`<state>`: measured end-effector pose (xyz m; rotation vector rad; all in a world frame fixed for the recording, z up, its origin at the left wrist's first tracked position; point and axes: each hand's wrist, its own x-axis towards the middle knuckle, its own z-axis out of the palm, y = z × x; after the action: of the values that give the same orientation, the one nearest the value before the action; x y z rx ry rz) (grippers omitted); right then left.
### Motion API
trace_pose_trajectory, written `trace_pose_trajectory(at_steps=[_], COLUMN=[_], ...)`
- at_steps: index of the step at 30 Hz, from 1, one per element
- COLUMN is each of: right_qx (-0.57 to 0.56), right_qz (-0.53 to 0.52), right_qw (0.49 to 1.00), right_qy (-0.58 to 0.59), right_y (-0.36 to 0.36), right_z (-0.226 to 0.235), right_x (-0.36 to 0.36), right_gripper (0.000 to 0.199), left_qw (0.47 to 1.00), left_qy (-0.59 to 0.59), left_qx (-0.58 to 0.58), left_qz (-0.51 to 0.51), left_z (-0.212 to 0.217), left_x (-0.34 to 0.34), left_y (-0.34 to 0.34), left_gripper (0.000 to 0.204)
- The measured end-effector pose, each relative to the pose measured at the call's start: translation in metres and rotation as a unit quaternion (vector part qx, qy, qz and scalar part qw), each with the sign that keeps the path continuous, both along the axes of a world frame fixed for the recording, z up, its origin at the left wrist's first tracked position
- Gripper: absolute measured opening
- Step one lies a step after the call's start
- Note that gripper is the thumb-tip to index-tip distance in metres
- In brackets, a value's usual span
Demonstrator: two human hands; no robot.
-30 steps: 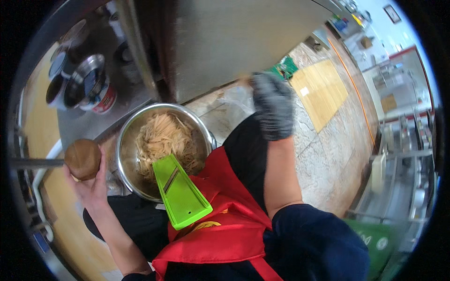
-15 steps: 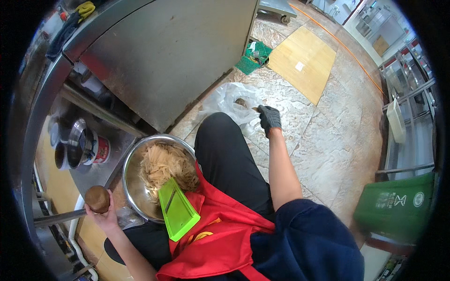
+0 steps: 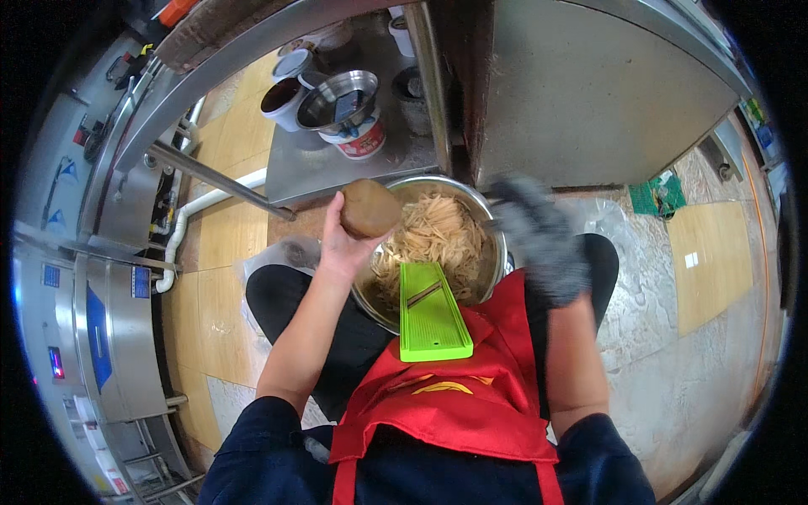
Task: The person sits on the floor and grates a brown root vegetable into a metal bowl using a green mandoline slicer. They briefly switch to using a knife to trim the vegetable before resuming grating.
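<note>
One steel bowl [image 3: 497, 252] of pale shreds is seen at frame centre, with a green slicer [image 3: 432, 313] propped on its lower rim. Right of it, the gloved right hand [image 3: 543, 240] is blurred; its fingers cannot be judged. Upper centre-left, a brown potato [image 3: 369, 208] is clasped by the left hand [image 3: 341, 244]; firm, probably moderately heavy, best gripped round its middle.

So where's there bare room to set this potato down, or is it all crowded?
Bare steel lies on the low shelf in front of the white tubs, just beyond the left hand holding the potato. The metal bowl is crowded with shreds, the green slicer across its near rim. The gloved right hand hovers beside it.
</note>
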<state>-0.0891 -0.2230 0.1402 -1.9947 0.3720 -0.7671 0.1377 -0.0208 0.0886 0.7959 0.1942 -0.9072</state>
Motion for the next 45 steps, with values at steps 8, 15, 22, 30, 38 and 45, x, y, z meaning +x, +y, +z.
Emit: trace_pose_trajectory(at_steps=[8,15,22,30,38,45], right_qx=[0.108,0.673,0.689,0.722,0.721,0.73], right_qz=[0.054,0.134,0.05,0.056,0.03,0.018], right_qw=[0.992,0.714,0.658,0.611,0.654,0.666], right_qy=[0.026,-0.142,-0.301,-0.32,-0.229,-0.153], right_y=[0.078,0.037,-0.022,-0.033,-0.013,0.013], right_z=[-0.102,-0.111,-0.083,-0.093,-0.106,-0.145], right_x=[0.088,0.06,0.027,0.016,0.019,0.014], right_gripper=[0.088,0.064,0.076,0.078,0.082,0.076], left_qw=[0.994,0.789,0.888,0.935,0.95,0.944], left_qy=[-0.101,-0.333,-0.134,-0.124,-0.205,-0.187], left_qx=[-0.011,0.465,0.289,0.08,0.113,0.209], left_qz=[-0.036,-0.223,-0.332,-0.323,-0.204,-0.171], left_z=[-0.035,-0.177,-0.155,-0.072,-0.116,-0.152], left_x=[-0.056,-0.038,-0.072,-0.047,-0.023,-0.022], left_y=[0.008,0.039,0.028,0.004,-0.06,-0.058], left_gripper=[0.055,0.063,0.034,0.057,0.056,0.07])
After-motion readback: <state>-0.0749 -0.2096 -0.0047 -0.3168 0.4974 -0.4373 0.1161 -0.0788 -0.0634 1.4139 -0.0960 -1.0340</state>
